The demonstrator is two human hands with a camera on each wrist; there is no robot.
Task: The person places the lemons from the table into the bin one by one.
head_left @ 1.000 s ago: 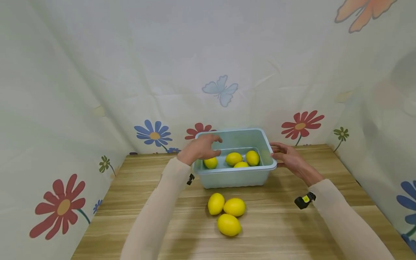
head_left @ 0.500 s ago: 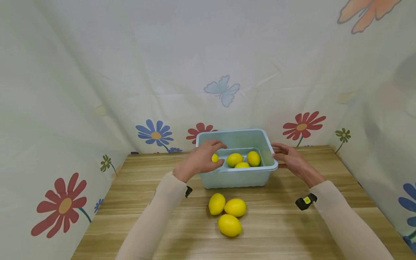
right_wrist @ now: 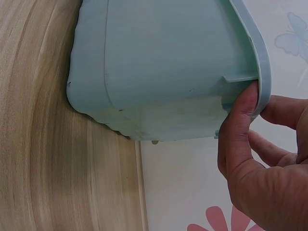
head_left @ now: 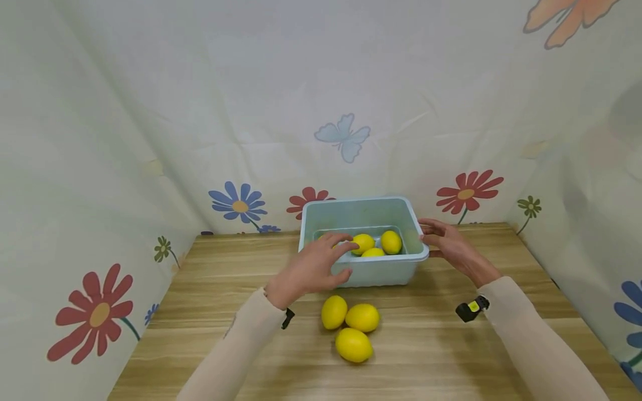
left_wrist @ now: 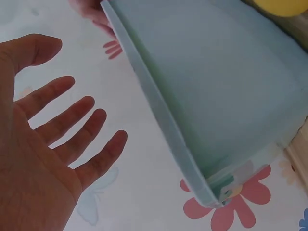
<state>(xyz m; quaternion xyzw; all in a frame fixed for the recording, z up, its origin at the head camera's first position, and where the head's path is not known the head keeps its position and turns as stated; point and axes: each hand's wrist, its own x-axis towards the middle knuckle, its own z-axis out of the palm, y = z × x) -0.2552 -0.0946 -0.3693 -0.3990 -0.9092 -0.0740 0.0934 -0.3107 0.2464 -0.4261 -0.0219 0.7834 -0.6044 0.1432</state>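
A pale blue plastic bin (head_left: 376, 274) stands at the back of the wooden table, with several yellow lemons (head_left: 391, 242) on its floor. My right hand (head_left: 453, 248) holds the bin's right rim; in the right wrist view its thumb and fingers (right_wrist: 239, 130) pinch the rim from both sides. Over the bin's near left corner hovers my left hand (head_left: 313, 268), fingers spread and nothing in them. It partly hides the lemons at the left. In the left wrist view the palm (left_wrist: 38, 178) faces the bin's outer wall, apart from it. Three lemons (head_left: 353, 345) lie grouped in front of the bin.
Floral cloth (head_left: 271, 139) rises behind the table (head_left: 426, 351) and along both sides. The bin stands close to the table's back edge. Each wrist carries a small black camera (head_left: 468, 312).
My left hand has come back from inside the bin toward me, now over its near rim, empty. The right hand keeps its hold on the rim, and the lemons stay put.
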